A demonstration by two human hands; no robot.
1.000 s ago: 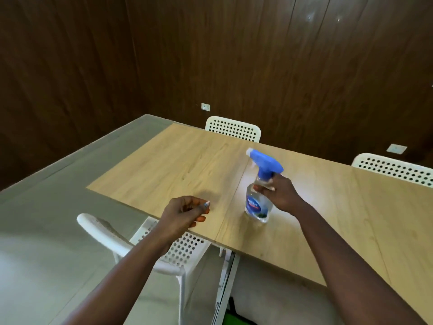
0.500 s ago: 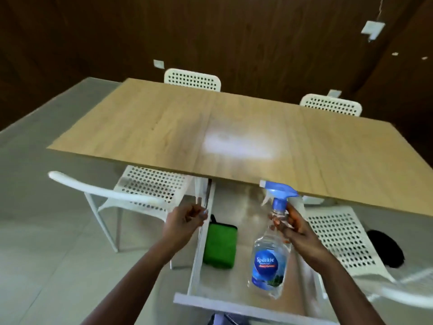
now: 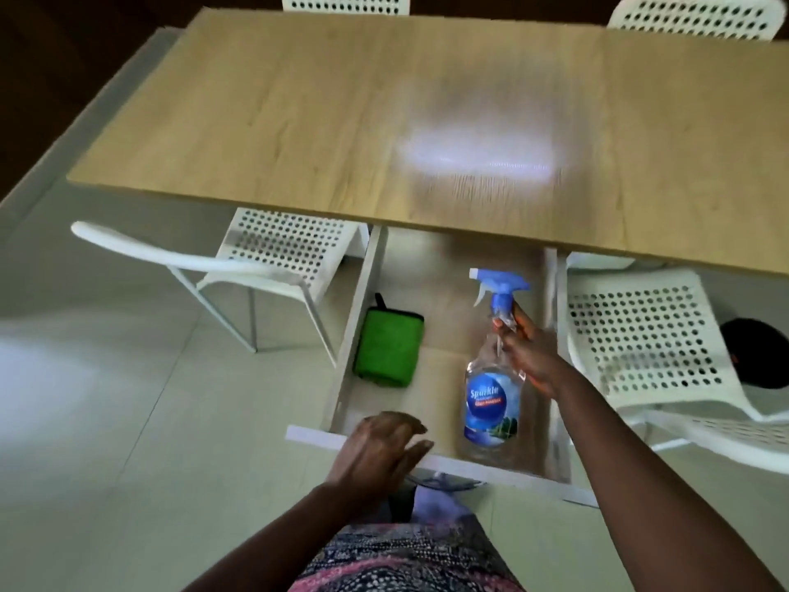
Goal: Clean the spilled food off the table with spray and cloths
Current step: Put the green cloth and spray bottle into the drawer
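My right hand (image 3: 527, 352) grips the neck of a clear spray bottle (image 3: 491, 403) with a blue trigger head and a blue label. The bottle stands low inside an open white drawer (image 3: 367, 442) under the wooden table (image 3: 299, 121). A folded green cloth (image 3: 387, 346) lies at the drawer's left side. At the drawer's front edge my left hand (image 3: 380, 450) rests with fingers spread and relaxed, holding nothing. A pale glare patch shows on the tabletop; no food is visible on it.
A white perforated chair (image 3: 273, 258) stands left of the drawer and another (image 3: 640, 335) right of it. Two more chair backs (image 3: 346, 2) show beyond the table's far edge. A dark object (image 3: 755, 356) lies on the floor at right. My patterned clothing fills the bottom.
The bottle came off the tabletop and down into the open drawer. My left hand moved from mid-air to the drawer's front edge. The camera tilted downward.
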